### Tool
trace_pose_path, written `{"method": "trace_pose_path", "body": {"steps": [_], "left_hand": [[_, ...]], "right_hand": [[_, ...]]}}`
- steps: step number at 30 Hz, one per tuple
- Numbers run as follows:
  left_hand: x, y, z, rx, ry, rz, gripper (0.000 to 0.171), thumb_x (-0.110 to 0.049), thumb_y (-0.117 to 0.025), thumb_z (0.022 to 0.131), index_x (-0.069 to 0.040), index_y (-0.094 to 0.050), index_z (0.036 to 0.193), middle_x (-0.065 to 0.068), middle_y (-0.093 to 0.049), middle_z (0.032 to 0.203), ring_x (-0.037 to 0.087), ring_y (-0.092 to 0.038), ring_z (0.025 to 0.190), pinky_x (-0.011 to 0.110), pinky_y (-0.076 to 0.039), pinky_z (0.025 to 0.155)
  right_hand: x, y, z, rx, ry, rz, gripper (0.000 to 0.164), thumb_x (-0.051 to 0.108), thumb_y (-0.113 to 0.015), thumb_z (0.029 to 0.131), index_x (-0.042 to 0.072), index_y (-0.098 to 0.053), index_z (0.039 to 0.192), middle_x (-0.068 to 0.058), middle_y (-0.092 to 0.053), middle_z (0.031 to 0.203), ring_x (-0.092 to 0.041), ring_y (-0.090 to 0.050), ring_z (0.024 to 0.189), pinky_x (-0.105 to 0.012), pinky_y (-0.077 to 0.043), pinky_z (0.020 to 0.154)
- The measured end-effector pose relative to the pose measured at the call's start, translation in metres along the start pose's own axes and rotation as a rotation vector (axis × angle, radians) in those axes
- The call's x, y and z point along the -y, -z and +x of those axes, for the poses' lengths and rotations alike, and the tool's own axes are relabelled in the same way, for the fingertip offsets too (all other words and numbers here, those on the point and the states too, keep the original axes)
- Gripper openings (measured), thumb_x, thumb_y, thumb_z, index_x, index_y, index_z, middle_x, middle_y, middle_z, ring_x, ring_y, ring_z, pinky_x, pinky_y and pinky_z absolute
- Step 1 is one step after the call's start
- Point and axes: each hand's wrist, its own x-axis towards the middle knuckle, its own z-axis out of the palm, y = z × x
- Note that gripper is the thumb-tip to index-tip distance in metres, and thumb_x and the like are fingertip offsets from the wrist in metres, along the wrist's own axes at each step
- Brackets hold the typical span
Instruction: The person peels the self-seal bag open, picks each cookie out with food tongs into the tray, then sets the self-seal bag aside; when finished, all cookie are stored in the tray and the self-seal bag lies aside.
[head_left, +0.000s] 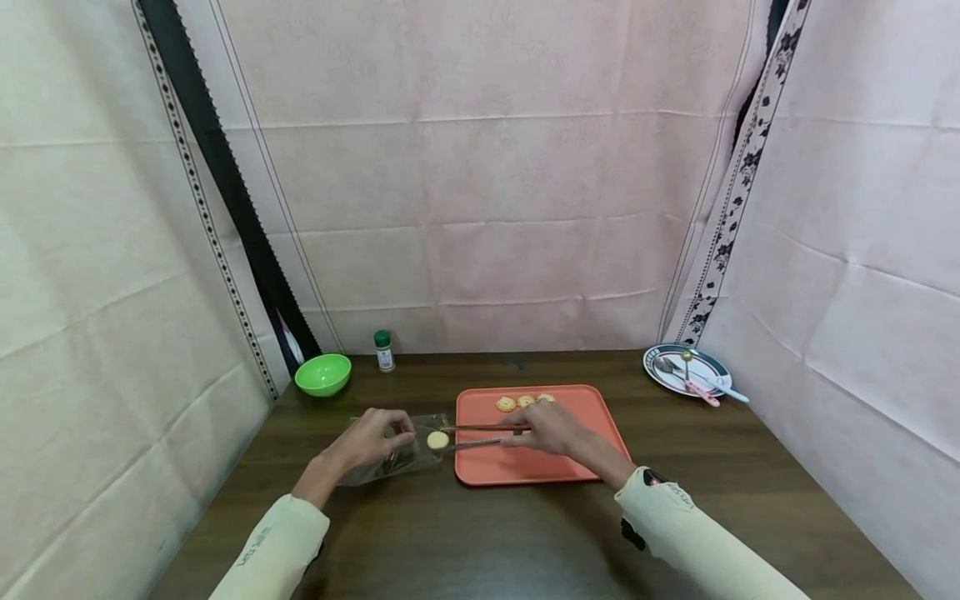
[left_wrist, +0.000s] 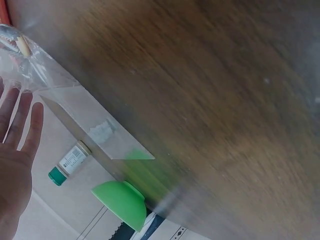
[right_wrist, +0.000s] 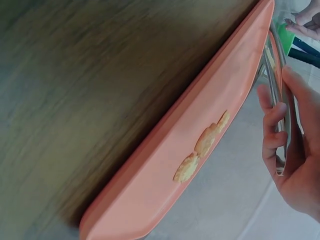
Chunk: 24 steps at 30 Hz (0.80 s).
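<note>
My left hand holds the edge of a clear plastic bag, which lies over the table left of the tray; in the left wrist view the bag stretches below the fingers. A pair of metal tongs is in my right hand, fingers and thumb around its arms. Between the tong tips, at the bag's right end, sits a round pale cookie; whether it is inside the bag I cannot tell. Three more cookies lie in a row on the pink tray, beneath the right hand.
Behind the left hand stand a green bowl and a small green-capped jar. At the back right a plate carries a spoon and a pink-handled utensil. Cloth walls enclose the wooden table on three sides.
</note>
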Motion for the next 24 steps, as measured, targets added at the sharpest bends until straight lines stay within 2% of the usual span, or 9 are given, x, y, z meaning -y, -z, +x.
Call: {"method": "trace_pose_path", "body": {"steps": [8, 11, 17, 21, 24], "left_hand": [[0.001, 0.0, -0.001, 0.008, -0.006, -0.024, 0.009, -0.02, -0.07, 0.102, -0.012, -0.073, 0.1, -0.007, -0.069, 0.09, 0.019, -0.066, 0.082, 0.028, -0.053, 0.065], [0.001, 0.0, -0.001, 0.02, -0.007, -0.024, 0.006, -0.018, -0.07, 0.102, -0.014, -0.073, 0.101, -0.007, -0.068, 0.091, 0.019, -0.066, 0.082, 0.028, -0.053, 0.065], [0.002, 0.0, -0.001, 0.022, -0.019, -0.014, 0.013, -0.023, -0.069, 0.103, -0.012, -0.073, 0.1, -0.009, -0.069, 0.091, 0.018, -0.066, 0.087, 0.028, -0.053, 0.07], [0.003, 0.001, -0.002, 0.019, -0.011, -0.008, 0.014, -0.025, -0.068, 0.103, -0.012, -0.073, 0.1, -0.01, -0.069, 0.091, 0.017, -0.066, 0.086, 0.028, -0.054, 0.071], [0.003, 0.002, -0.003, 0.013, 0.0, -0.01, 0.015, -0.025, -0.068, 0.103, -0.012, -0.073, 0.1, -0.009, -0.069, 0.091, 0.016, -0.066, 0.085, 0.028, -0.054, 0.069]], "right_hand": [[0.005, -0.004, -0.002, -0.027, -0.005, 0.026, 0.028, 0.032, -0.075, 0.098, 0.017, -0.078, 0.122, 0.001, -0.079, 0.106, 0.003, -0.064, 0.077, -0.022, -0.048, 0.058], [0.006, -0.006, -0.003, -0.026, -0.01, 0.039, 0.028, 0.031, -0.075, 0.098, 0.015, -0.078, 0.121, 0.001, -0.079, 0.105, 0.002, -0.064, 0.076, -0.022, -0.047, 0.056], [0.007, -0.009, -0.001, -0.02, -0.021, 0.037, 0.034, 0.037, -0.074, 0.098, 0.018, -0.076, 0.125, 0.005, -0.078, 0.101, 0.001, -0.066, 0.08, -0.022, -0.048, 0.059], [0.008, -0.013, 0.003, -0.025, -0.017, 0.042, 0.032, 0.036, -0.075, 0.097, 0.017, -0.077, 0.123, 0.008, -0.077, 0.095, 0.002, -0.063, 0.071, -0.021, -0.044, 0.053], [0.01, -0.016, 0.005, -0.038, -0.003, 0.065, 0.031, 0.033, -0.076, 0.097, 0.014, -0.078, 0.121, 0.003, -0.078, 0.096, 0.002, -0.059, 0.065, -0.021, -0.043, 0.052]]}}
